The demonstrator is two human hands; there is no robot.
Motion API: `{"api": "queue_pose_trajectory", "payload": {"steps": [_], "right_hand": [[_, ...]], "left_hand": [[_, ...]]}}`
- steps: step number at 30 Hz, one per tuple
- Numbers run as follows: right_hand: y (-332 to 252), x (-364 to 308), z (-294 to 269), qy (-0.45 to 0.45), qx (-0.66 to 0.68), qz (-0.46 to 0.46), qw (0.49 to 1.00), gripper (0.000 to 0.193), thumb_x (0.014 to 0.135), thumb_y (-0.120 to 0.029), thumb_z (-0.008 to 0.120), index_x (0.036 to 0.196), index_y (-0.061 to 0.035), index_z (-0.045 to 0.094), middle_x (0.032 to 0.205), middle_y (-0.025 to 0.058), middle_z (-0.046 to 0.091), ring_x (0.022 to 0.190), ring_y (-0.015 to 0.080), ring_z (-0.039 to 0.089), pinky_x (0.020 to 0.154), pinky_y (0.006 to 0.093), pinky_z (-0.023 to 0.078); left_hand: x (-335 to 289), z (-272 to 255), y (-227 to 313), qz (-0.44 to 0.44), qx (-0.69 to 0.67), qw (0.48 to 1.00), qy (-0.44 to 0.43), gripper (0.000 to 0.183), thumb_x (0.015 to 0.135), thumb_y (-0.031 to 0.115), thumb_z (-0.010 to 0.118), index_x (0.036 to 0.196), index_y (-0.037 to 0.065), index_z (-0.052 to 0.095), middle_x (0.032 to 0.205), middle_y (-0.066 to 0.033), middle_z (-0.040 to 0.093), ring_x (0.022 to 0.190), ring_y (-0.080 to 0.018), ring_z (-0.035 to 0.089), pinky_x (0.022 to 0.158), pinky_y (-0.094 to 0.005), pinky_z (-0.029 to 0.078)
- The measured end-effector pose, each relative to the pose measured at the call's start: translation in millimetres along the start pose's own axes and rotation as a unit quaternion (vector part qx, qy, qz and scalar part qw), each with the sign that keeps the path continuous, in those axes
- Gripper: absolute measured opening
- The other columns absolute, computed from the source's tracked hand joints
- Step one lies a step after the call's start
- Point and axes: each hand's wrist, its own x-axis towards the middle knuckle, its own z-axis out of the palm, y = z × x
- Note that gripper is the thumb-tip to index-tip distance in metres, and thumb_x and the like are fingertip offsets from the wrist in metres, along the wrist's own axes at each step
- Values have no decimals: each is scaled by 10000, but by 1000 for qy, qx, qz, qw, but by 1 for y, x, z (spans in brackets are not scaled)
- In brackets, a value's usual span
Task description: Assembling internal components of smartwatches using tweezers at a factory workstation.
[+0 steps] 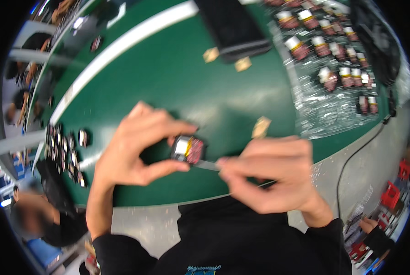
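Note:
My left hand (141, 146) pinches a small wound coil part (189, 149) between thumb and fingers, just above the green table. The part has a black frame, a white patch, a yellow band and reddish windings. My right hand (271, 172) is closed around a thin, pale metallic tool (208, 165). The tool's far end meets the lower right edge of the coil part. Its exact kind is blurred, and most of it is hidden in my fingers.
On the right, similar coil parts (321, 46) lie in rows on clear plastic sheeting (324, 121). More small parts (63, 149) cluster at the left edge. A black box-like object (232, 30) and tan paper pieces (261, 127) rest on the table (177, 87). A person (60, 220) sits at left.

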Motion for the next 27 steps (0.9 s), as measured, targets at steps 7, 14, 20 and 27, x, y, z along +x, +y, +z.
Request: {"api": "queue_pose_trajectory", "payload": {"steps": [7,14,20,27], "right_hand": [[4,-9,1,-92,98,-36,990,78,865,-51,832,942,-61,837,742,30,636,571,234,628,498,368,457],[1,-7,-11,-171,45,-29,984,108,879,-139,792,939,-63,839,793,44,699,682,301,703,590,428,524],[1,-2,1,-178,52,-42,982,121,893,-144,784,959,-64,847,788,52,703,687,302,704,601,424,530],[2,-6,-5,-146,60,-52,986,143,879,-161,827,1000,-98,869,756,42,699,604,261,674,561,381,513]], "left_hand": [[17,-1,12,-23,27,999,11,562,779,264,974,1250,43,762,1023,-93,733,841,-261,654,783,-379,498],[177,20,59,234,12,972,-35,504,898,302,885,1306,55,719,1165,-105,690,1060,-327,675,932,-432,511],[241,79,65,306,104,943,-79,375,990,303,787,1306,108,734,1231,-70,610,1131,-266,604,935,-435,435],[177,21,15,225,115,961,111,356,959,210,821,1305,141,773,1249,-90,671,1147,-311,646,979,-446,489]]}}
